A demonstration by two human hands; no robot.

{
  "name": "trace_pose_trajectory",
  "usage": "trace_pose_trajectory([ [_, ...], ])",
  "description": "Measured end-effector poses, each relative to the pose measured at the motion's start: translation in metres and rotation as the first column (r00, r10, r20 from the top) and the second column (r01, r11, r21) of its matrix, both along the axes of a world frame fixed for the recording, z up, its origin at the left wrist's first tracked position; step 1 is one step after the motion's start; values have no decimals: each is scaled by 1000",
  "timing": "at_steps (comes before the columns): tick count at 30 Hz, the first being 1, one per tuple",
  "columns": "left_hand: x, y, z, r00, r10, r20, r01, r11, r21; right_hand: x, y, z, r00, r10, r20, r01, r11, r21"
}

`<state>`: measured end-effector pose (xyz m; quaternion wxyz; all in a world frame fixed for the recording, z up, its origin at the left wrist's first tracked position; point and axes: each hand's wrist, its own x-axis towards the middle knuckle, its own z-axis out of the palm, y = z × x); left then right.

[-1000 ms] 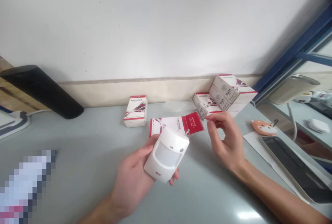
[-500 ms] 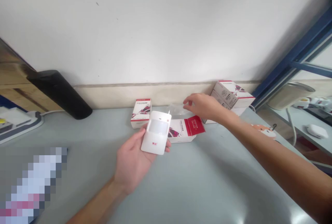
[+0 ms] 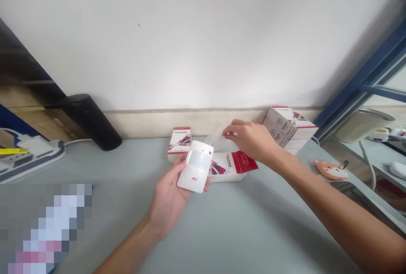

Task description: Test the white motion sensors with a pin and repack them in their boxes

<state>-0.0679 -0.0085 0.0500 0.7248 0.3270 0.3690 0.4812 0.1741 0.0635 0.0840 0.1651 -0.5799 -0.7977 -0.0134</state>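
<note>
A white detector [image 3: 196, 167] with a curved lens panel and red lettering lies in my left hand [image 3: 169, 198], whose fingers wrap round its sides. To the right and a little higher, my right hand [image 3: 250, 136] pinches a clear plastic bag [image 3: 216, 137]. Behind the detector and below the bag lies a white box [image 3: 226, 168] with its red flap [image 3: 245, 162] open to the right. A closed box [image 3: 179, 142] stands just behind the detector, on its left.
Stacked boxes [image 3: 290, 126] stand by the wall at the right. A black cylinder [image 3: 91, 121] and a power strip [image 3: 38, 155] are at the left. On the table's right side lie a fox-shaped item [image 3: 331, 169] and a dark flat device [image 3: 358, 195].
The camera view has shifted, so most things appear lower and further right. My right hand has closed on the plastic bag and raised it a little. The detector stays in my left hand.
</note>
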Motion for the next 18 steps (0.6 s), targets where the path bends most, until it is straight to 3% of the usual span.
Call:
trace_pose_trajectory([
  [6,3,0,-3,998,-1,-58,2,1000,11,6,-15,-3,999,50,-22,-48,997,67],
  [9,3,-1,-3,996,52,-73,-50,998,31,8,-19,-1,995,73,-61,-71,997,30],
  [13,3,-5,-1,999,17,-35,-15,999,51,10,-25,3,990,77,-119,-79,997,-6],
  [18,5,-11,1,998,5,-59,-1,998,60,10,-30,-1,957,196,-214,-215,974,-67],
])
